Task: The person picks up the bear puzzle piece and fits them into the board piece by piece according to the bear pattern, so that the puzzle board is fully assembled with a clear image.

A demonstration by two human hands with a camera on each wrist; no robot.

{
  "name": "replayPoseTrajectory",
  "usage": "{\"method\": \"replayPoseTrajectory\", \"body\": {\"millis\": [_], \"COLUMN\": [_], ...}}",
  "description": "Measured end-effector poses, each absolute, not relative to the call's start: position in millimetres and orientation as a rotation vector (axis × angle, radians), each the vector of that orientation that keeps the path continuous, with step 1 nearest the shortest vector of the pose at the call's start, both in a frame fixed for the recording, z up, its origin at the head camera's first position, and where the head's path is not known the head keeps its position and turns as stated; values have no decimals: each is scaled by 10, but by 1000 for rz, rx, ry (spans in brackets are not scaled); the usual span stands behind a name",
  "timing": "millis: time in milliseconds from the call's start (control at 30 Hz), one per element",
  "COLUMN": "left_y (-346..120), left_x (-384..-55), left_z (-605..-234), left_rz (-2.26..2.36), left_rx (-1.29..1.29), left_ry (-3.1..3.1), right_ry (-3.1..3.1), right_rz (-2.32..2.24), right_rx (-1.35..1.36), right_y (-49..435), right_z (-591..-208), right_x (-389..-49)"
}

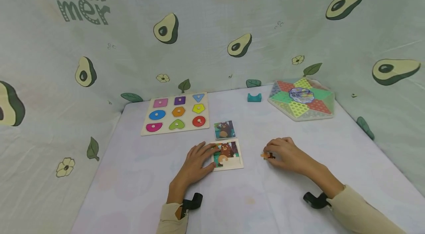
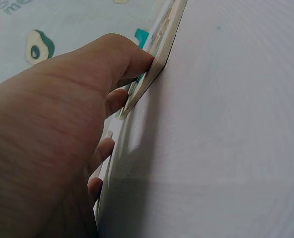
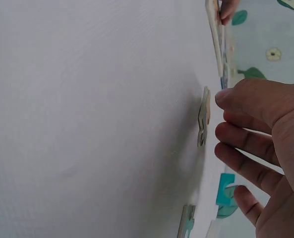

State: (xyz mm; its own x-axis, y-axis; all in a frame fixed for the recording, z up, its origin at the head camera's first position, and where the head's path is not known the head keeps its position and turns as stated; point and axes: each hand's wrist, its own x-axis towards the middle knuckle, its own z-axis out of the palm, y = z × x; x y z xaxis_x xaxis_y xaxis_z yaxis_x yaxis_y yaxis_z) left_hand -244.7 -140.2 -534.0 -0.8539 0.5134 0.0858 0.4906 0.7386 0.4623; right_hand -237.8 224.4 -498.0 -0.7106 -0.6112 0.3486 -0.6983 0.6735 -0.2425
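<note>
A bear puzzle board [image 1: 236,166] with a pale wooden frame lies at mid-table, part of its picture filled in. My left hand [image 1: 196,164] rests at its left side, thumb and fingertips touching the board. To the right, my right hand [image 1: 285,154] hovers with bent fingers over a small puzzle piece [image 3: 204,119]. In the right wrist view a narrow gap shows between fingertips and piece. Another puzzle piece [image 3: 187,221] lies farther along the table there; in the head view the hand appears to hide it. Just behind the board sits a square bear picture [image 1: 224,130].
A shape board [image 1: 169,121] with several coloured knobbed pieces lies at the back left. At the back stands a small teal block [image 1: 254,98]. Farther right is a hexagonal box [image 1: 301,95] with coloured triangles. A printed cloth hangs behind the white table.
</note>
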Motion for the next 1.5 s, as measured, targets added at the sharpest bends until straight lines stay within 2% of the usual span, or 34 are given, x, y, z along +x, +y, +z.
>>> {"method": "replayPoseTrajectory", "body": {"millis": [700,1500], "left_y": [-1395,-1406], "left_x": [-2463,-2446], "left_z": [-5380,-5358], "left_rz": [750,730], "left_rx": [841,839], "left_ry": [2897,2899], "right_ry": [-2650,-2594], "right_rz": [473,507], "right_rx": [1066,1134], "right_y": [2317,2074], "right_z": [-5075,-4965], "right_x": [-2394,-2473]}}
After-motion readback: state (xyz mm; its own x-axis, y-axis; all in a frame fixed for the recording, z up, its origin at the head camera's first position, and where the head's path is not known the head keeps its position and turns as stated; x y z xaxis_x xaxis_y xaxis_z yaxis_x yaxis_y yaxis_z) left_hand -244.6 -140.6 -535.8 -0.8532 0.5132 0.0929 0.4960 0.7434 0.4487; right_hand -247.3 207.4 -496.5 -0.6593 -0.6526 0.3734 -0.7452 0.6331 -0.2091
